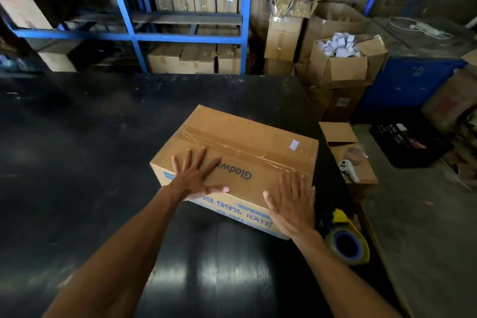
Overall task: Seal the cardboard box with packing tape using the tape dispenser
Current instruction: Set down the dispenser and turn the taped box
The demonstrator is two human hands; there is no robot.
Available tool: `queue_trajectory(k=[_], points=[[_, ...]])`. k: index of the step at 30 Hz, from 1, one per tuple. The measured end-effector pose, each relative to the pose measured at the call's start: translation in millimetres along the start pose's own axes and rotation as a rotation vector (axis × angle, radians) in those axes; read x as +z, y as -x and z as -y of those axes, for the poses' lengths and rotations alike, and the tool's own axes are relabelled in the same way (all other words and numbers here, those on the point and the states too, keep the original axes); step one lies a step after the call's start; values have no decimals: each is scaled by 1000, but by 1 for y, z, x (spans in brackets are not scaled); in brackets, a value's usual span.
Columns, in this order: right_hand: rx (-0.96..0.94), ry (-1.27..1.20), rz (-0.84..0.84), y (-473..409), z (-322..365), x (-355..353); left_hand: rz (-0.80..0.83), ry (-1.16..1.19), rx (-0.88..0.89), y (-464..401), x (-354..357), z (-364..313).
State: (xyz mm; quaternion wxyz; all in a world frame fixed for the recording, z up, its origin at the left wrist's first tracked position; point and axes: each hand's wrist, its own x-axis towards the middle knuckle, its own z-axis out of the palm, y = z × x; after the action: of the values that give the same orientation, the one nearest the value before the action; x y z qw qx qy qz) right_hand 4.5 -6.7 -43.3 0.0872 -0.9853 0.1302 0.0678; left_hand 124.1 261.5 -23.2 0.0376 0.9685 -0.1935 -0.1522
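Cardboard box (247,152): closed, lying flat on the black tabletop (77,162) toward its right edge; printed blue lettering on the near side and top.
Packing tape (232,146): clear strip running along the centre seam of the box's top, glossy and slightly wrinkled.
Left hand (197,175): open, fingers spread, palm flat on the near-left part of the box's top, thumb at the near upper edge.
Right hand (293,204): open, fingers spread, pressed flat over the box's near-right corner.
Tape dispenser (346,239): yellow and blue, with a roll mounted, resting at the tabletop's right edge just right of the right wrist; untouched.
Small carton (351,157): beyond the right edge, carrying a white handheld device (348,169) and a brown tape roll (355,155).
Blue racking (180,20): past the far edge, stocked with cartons.
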Motion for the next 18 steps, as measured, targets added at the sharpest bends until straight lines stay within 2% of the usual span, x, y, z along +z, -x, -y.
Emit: queue_trajectory(k=[4,8,11,14,18], points=[[-121,75,12,-28,-38,-13,-2,28,-57,0,13,-32],[-225,99,99,-53,-73,-37,35,84,-98,3,16,-57],[-201,93,136,-55,-74,-40,19,46,-26,8,7,-36],[-120,48,107,-42,-66,-27,-26,17,-27,12,14,-19],[-207,57,152,-30,-74,-26,-29,-40,-10,10,19,-22]])
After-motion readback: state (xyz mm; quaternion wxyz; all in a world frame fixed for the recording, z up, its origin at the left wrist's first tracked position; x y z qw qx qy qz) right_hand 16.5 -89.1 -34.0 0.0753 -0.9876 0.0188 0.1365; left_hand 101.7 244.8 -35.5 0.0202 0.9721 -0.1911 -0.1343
